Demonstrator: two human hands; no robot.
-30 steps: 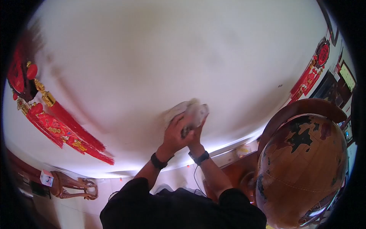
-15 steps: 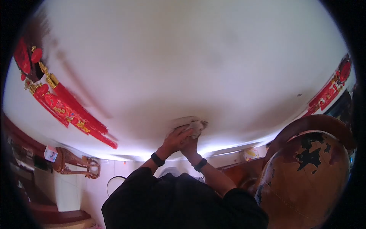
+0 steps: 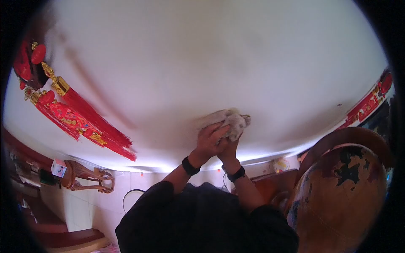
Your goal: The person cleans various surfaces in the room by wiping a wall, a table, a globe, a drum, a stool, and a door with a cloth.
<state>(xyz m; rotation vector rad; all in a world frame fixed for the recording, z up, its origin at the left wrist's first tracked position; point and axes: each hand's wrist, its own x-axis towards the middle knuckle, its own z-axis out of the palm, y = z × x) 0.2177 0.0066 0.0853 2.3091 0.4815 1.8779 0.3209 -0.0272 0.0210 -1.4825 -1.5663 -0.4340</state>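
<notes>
A crumpled grey-white cloth (image 3: 233, 124) is bunched between my two hands, close in front of the pale wall (image 3: 202, 63). My left hand (image 3: 209, 139) has its fingers bent over the cloth's lower left part. Below and to the right, my right hand (image 3: 230, 148) grips the cloth from beneath, its fingers partly hidden by the cloth and by my left hand. A black band is on each wrist. Whether the cloth touches the wall is hard to tell.
Red tasselled ornaments (image 3: 76, 114) hang at the left, and another (image 3: 367, 103) at the far right. A worn brown leather chair back (image 3: 341, 194) stands at the lower right. A carved wooden stand (image 3: 78, 175) bearing a small box (image 3: 58, 168) is at the lower left.
Both hands and the cloth dropped lower in the view, then rose and shifted right. The view has also moved, with the chair and right ornament now further right.
</notes>
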